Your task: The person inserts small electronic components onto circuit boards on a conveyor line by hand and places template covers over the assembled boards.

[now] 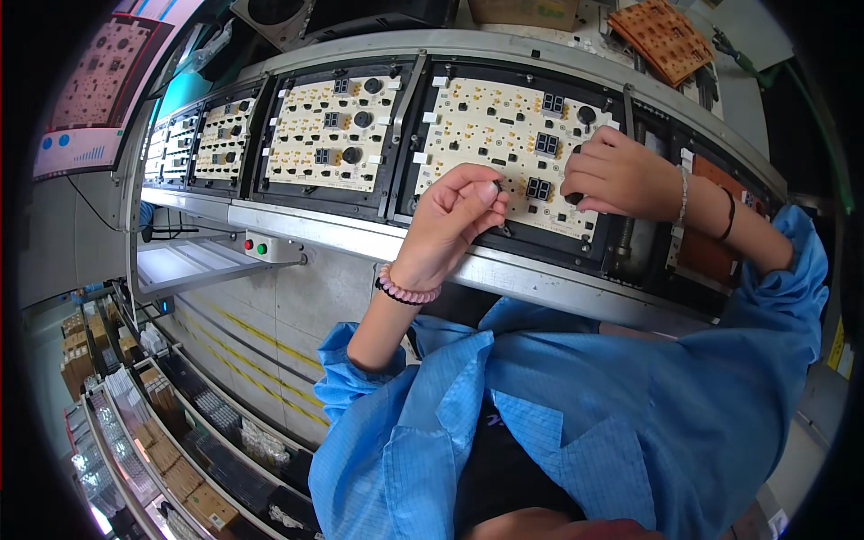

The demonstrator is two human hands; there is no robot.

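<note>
A cream circuit board (490,112) lies in a black carrier frame (409,171) in front of me. It bears small black and yellow parts, a round black component (586,115) and three digit displays (546,144). Over its front edge my left hand (454,209) is closed, thumb and fingertips pinching a small black part (498,185). My right hand (623,175) reaches in from the right with curled fingers. Its fingertips are on another round black component (574,198) beside the nearest display, and partly cover it.
More populated boards (328,135) sit in carriers leftward along the metal-railed line (315,223). A brown board (715,193) lies at right; orange-brown panels (661,40) are stacked behind. Below the rail hangs a button box (268,247). A monitor (99,90) and shelving (193,432) stand left.
</note>
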